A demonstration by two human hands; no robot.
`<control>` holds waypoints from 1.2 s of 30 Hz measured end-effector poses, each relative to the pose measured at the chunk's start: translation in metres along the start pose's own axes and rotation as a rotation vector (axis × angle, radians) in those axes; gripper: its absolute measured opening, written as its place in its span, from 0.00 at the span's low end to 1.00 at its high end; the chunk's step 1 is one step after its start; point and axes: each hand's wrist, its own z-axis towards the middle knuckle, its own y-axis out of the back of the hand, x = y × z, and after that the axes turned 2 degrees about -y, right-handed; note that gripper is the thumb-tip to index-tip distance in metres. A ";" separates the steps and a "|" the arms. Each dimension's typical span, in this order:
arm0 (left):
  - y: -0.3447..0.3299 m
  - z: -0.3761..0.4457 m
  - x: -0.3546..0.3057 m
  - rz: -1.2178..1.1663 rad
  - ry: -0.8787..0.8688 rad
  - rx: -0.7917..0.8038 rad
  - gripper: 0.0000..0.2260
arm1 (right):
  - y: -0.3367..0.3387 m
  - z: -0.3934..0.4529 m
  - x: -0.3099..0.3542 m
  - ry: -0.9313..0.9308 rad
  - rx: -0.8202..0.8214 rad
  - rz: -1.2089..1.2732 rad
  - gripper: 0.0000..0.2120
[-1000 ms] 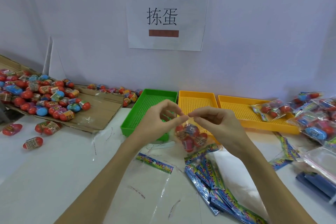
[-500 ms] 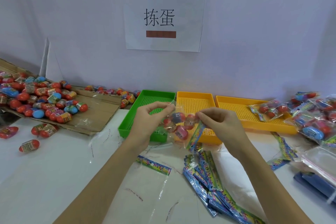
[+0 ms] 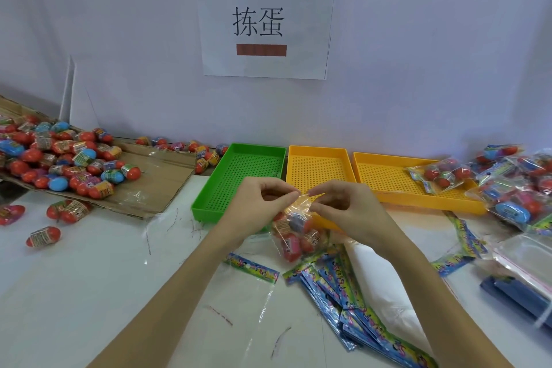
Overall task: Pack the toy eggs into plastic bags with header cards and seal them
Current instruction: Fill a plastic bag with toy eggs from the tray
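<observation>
Head cam, middle of the frame: my left hand (image 3: 257,206) and right hand (image 3: 343,206) are both pinching the top of the bag (image 3: 294,230), which hangs full of toy eggs above the header cards (image 3: 352,305). It looks heavy, so if either pinch slips, I'd guess the open mouth tips and eggs roll everywhere.

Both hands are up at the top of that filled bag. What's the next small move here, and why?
Probably press the bag's mouth shut along its top edge. The left hand and right hand both pinch the top of the clear bag, which hangs below them with toy eggs already inside. Whether it is already sealed cannot be told.
</observation>
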 end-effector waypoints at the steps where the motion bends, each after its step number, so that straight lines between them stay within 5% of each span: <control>1: -0.001 0.000 0.000 0.018 -0.006 -0.013 0.03 | -0.001 0.000 0.000 0.010 0.008 0.002 0.10; 8: 0.015 0.004 -0.001 0.230 -0.078 -0.394 0.08 | -0.001 0.000 0.006 0.037 -0.104 0.185 0.17; 12: 0.024 0.005 0.001 0.630 -0.206 -0.208 0.20 | 0.006 0.000 0.010 0.125 -0.190 0.247 0.15; 15: 0.016 0.005 -0.004 0.763 -0.232 -0.128 0.11 | 0.010 -0.002 0.013 0.161 -0.224 0.248 0.14; 19: 0.016 0.001 -0.008 0.493 -0.248 -0.050 0.21 | 0.018 -0.002 0.017 0.195 -0.219 0.238 0.13; 23: 0.008 -0.002 -0.017 0.180 -0.233 -0.182 0.09 | 0.017 -0.005 0.020 0.209 -0.136 0.165 0.13; 28: -0.002 -0.006 -0.019 -0.014 -0.121 0.113 0.12 | 0.007 -0.005 0.022 0.247 -0.053 0.097 0.11; 36: 0.001 0.001 -0.011 -0.372 0.056 -0.182 0.06 | 0.020 0.000 0.009 0.001 -0.169 0.123 0.07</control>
